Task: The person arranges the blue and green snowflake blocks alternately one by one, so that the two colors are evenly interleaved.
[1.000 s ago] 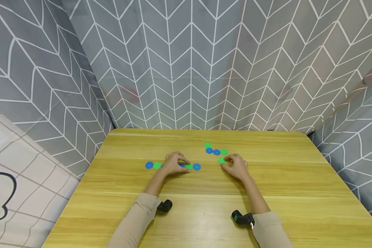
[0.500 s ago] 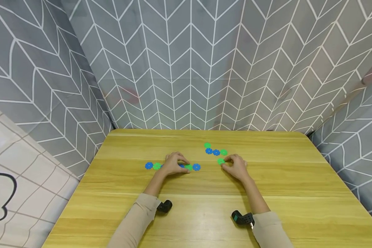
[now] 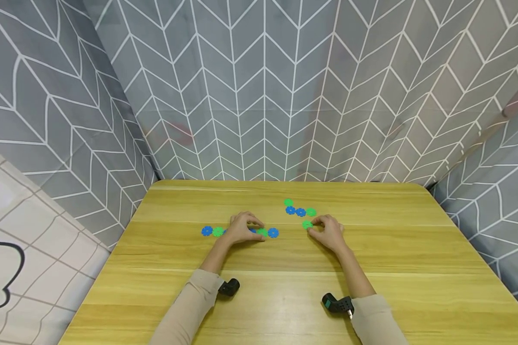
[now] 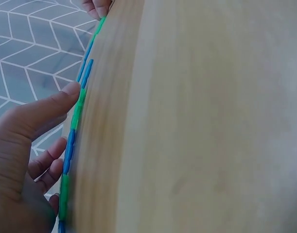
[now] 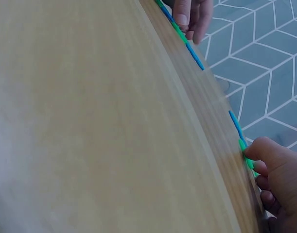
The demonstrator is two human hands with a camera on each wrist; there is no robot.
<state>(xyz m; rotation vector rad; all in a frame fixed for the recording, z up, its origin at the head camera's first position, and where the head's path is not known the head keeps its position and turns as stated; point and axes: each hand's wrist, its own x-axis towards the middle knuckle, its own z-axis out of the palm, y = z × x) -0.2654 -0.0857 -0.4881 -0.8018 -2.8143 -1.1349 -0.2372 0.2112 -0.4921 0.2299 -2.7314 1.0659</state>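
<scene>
Flat round notched plastic discs, green and blue, lie on the wooden table. A row of them runs under my left hand (image 3: pixel 241 229), from a blue disc (image 3: pixel 207 231) to another blue disc (image 3: pixel 273 233). The row's middle is hidden by that hand, whose thumb and finger hold a green disc (image 3: pixel 262 232) by its edges. My right hand (image 3: pixel 329 233) pinches a second green disc (image 3: pixel 307 224) between thumb and fingertips. In the right wrist view, the right thumb lies against a green disc (image 5: pixel 246 154). The left wrist view shows the row edge-on beside the left thumb.
Beyond the right hand's disc lie two blue discs (image 3: pixel 300 212) side by side, with a green disc (image 3: pixel 311 212) at their right and another green disc (image 3: pixel 288 202) at their upper left. A patterned grey curtain (image 3: pixel 259 96) hangs behind the table (image 3: pixel 280 297).
</scene>
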